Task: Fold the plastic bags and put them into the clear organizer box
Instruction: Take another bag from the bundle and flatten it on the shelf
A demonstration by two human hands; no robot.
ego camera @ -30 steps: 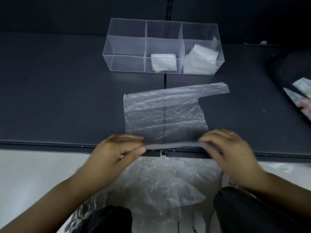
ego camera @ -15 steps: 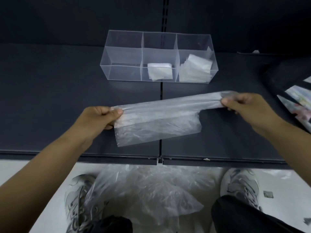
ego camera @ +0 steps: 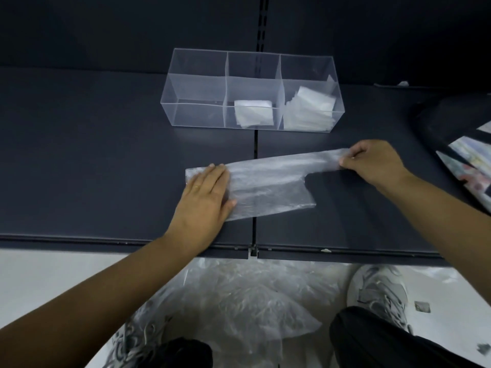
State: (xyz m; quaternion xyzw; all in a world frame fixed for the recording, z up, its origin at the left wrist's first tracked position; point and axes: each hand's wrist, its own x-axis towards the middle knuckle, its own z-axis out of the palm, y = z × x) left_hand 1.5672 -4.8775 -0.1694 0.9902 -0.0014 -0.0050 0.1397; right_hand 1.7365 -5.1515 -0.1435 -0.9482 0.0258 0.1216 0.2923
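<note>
The plastic bag lies folded lengthwise into a strip on the dark shelf, in front of the clear organizer box. I press my left hand flat and open on its left end; my right hand pinches the handle end between thumb and fingers. In the box, the right compartment holds a stack of folded bags, the middle one folded bag, the left none. I judge several cross folds remain, with a heap of loose bags waiting below.
</note>
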